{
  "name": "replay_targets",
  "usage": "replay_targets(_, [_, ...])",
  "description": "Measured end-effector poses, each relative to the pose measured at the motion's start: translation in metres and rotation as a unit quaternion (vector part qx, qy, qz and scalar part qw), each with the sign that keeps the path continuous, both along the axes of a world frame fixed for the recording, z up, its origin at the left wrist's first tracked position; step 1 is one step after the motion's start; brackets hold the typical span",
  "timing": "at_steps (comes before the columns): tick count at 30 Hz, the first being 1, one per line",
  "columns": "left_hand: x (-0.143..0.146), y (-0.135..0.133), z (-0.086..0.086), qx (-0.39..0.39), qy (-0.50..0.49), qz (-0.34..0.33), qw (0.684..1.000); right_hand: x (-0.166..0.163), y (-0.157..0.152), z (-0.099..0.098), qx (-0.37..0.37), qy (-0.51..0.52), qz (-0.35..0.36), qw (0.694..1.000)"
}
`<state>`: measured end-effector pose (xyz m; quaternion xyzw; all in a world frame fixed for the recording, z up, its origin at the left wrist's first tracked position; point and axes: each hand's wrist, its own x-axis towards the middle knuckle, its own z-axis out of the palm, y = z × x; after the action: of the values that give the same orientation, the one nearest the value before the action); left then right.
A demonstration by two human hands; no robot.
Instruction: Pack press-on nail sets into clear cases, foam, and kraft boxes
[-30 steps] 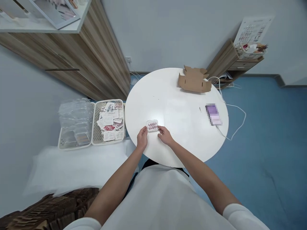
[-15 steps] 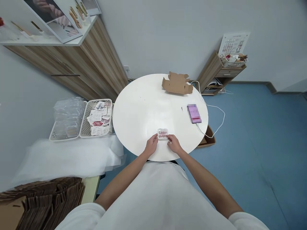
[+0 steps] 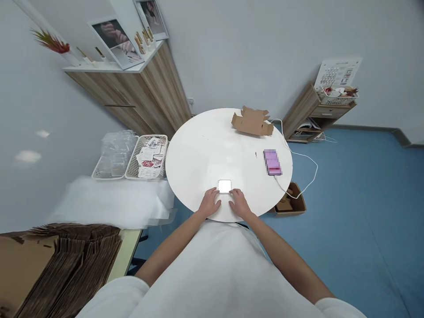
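A small clear plastic case (image 3: 224, 186) lies near the front edge of the round white table (image 3: 205, 154). Glare whitens its top, hiding what is inside. My left hand (image 3: 209, 202) pinches its left side and my right hand (image 3: 239, 202) pinches its right side. Both hands rest on the tabletop with fingers curled round the case.
A folded cardboard piece (image 3: 252, 121) and a phone (image 3: 272, 161) on a white cable lie farther back on the table. Two baskets (image 3: 149, 155) of packets and clear cases sit to the left, a stack of flat cardboard (image 3: 59, 260) lower left. A small box (image 3: 287, 204) stands on the blue floor.
The view has tilted and shifted, and the case now reflects light so its pink contents no longer show. Both hands stay on the case at the table's front edge.
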<state>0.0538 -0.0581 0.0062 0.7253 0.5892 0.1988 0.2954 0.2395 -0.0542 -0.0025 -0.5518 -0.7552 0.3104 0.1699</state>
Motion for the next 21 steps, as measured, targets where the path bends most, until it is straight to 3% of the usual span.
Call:
replay_targets(4, [-0.014,-0.007,0.005,-0.003,0.063,-0.098,0.993,0.001,-0.012,0.001,0.016,-0.097,0.096,0.991])
replay_targets(6, [-0.019,-0.01,0.007,-0.014,0.087,-0.121,0.989,-0.001,-0.015,0.001,0.034,-0.13,0.109,0.985])
replay_targets(15, [-0.021,-0.012,0.012,0.009,0.139,-0.155,0.978,-0.021,-0.018,0.007,0.024,-0.127,0.04,0.991])
replay_targets(21, [-0.035,-0.019,0.013,-0.011,0.168,-0.202,0.965,-0.018,-0.051,0.019,0.012,-0.116,0.033,0.993])
